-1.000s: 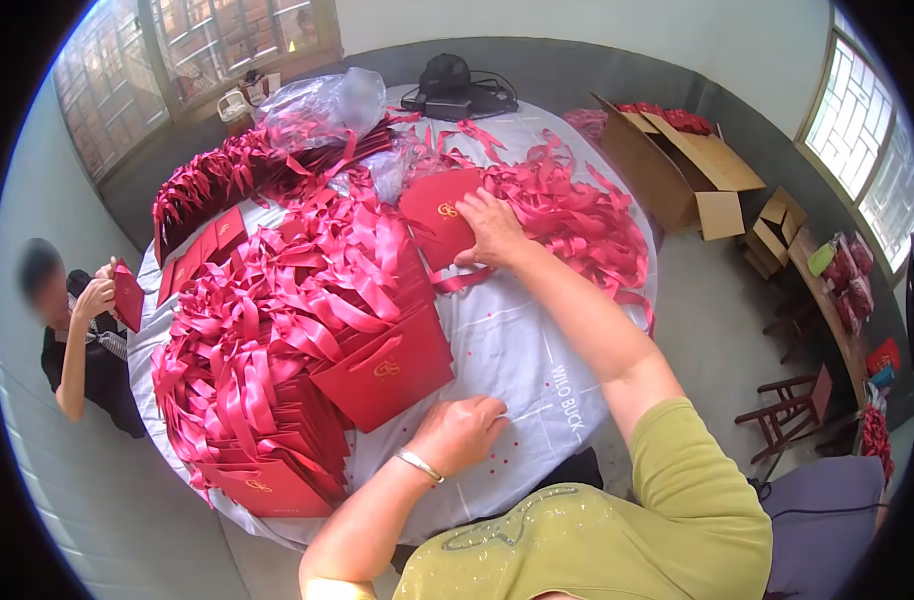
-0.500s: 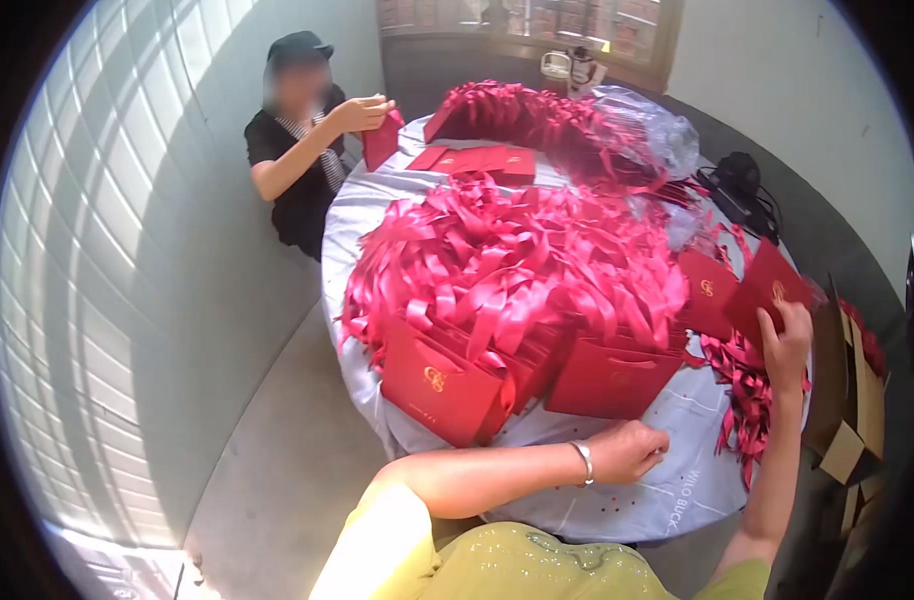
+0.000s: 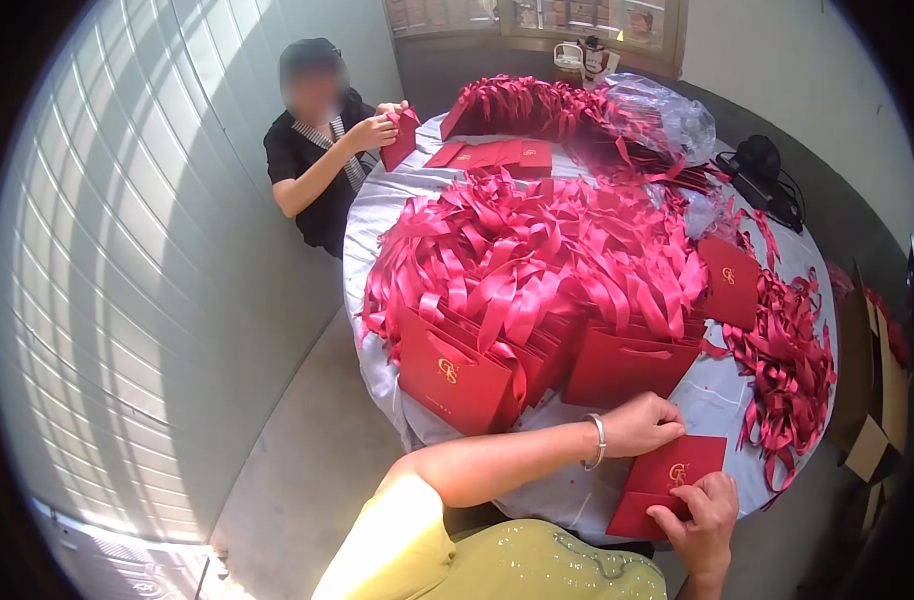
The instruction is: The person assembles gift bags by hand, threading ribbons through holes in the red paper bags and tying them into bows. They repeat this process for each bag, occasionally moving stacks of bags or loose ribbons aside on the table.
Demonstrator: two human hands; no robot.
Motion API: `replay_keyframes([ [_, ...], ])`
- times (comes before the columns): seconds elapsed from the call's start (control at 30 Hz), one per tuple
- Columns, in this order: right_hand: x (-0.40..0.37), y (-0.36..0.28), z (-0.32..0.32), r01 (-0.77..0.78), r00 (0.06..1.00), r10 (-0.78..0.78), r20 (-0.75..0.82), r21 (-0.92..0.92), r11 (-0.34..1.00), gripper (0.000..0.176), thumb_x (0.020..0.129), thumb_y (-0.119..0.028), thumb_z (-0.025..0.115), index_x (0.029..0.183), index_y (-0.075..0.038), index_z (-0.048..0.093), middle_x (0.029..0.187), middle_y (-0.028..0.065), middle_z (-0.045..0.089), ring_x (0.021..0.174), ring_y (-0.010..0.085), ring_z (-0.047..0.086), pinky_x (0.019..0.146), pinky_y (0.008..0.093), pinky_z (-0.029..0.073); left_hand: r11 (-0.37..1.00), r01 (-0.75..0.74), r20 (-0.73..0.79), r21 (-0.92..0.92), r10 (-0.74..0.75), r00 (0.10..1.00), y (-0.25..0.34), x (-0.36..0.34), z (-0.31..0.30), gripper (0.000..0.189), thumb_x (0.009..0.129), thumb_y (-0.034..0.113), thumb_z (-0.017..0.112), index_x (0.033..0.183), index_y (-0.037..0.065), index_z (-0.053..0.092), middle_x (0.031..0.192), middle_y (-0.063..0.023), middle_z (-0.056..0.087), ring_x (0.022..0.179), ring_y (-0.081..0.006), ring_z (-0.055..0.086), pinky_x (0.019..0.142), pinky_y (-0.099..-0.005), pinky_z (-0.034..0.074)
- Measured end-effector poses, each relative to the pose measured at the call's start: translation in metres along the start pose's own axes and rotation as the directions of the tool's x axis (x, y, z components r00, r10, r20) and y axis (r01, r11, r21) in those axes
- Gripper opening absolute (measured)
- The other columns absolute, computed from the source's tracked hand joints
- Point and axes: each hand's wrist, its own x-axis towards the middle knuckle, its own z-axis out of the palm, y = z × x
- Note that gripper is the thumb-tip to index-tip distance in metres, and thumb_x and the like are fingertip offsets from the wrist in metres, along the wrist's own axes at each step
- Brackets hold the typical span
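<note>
Flat on the near edge of the table lies a red paper gift bag with a gold logo. My right hand pinches its lower right side between thumb and fingers. Just beyond the bag's top edge is my left hand, with a bracelet at the wrist. Its fingers are curled closed, and what they may hold is hidden. Finished-looking red gift bags with ribbon handles stand packed in rows beyond my left forearm. Another flat red bag lies to the right of them.
Loose red ribbons are heaped at the table's right edge. Across the round table, a co-worker handles a red bag. More bags, clear plastic and a black object lie farther back. An open cardboard box stands at right.
My right hand has brought a red gift bag from the right side of the table to the near edge. My left hand has moved slightly up. The co-worker now has both hands at their bag.
</note>
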Motion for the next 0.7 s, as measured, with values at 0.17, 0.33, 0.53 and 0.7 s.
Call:
replay_keyframes([
  [0.17,0.000,0.000,0.012,0.108,0.993,-0.105,0.052,-0.058,0.993,0.039,0.062,-0.037,0.085,0.077,-0.008,0.063,0.077,0.0066,0.050,0.074,0.0270,0.051,0.070,0.0405,0.041,0.902,-0.142,0.103,0.408,0.109,0.989,0.003,-0.005,-0.014,0.017,0.084,0.015,0.065,0.090,0.000,0.071,0.087,-0.0194,0.069,0.084,-0.0398,0.065,0.074,-0.0434,0.053],
  [0.33,0.003,-0.017,0.027,0.080,0.996,-0.078,0.042,-0.055,0.995,0.038,0.062,-0.034,0.085,0.078,-0.007,0.063,0.078,0.0063,0.051,0.075,0.0269,0.052,0.070,0.0405,0.041,0.789,-0.168,0.011,0.591,0.201,0.980,0.010,-0.012,-0.006,0.020,0.080,0.021,0.071,0.077,0.002,0.066,0.082,-0.0196,0.066,0.083,-0.0384,0.065,0.074,-0.0466,0.052],
  [0.53,0.000,-0.018,0.045,0.045,0.998,-0.046,0.031,0.036,0.998,0.038,0.058,-0.028,0.087,0.076,-0.007,0.062,0.075,0.0086,0.053,0.074,0.0289,0.052,0.069,0.0407,0.041,0.789,-0.025,-0.025,0.613,0.052,0.998,0.012,-0.016,0.013,0.028,0.082,0.026,0.071,0.079,0.000,0.061,0.078,-0.0222,0.066,0.076,-0.0424,0.065,0.069,-0.0510,0.052],
  [0.7,-0.001,0.002,0.038,-0.007,1.000,0.000,0.024,0.310,0.951,0.035,0.064,-0.021,0.088,0.085,-0.005,0.066,0.088,0.0106,0.063,0.083,0.0313,0.061,0.074,0.0411,0.049,0.809,0.007,0.022,0.587,-0.024,0.999,0.006,-0.011,0.012,0.031,0.084,0.027,0.068,0.079,-0.002,0.062,0.075,-0.0270,0.064,0.072,-0.0438,0.066,0.064,-0.0496,0.052],
])
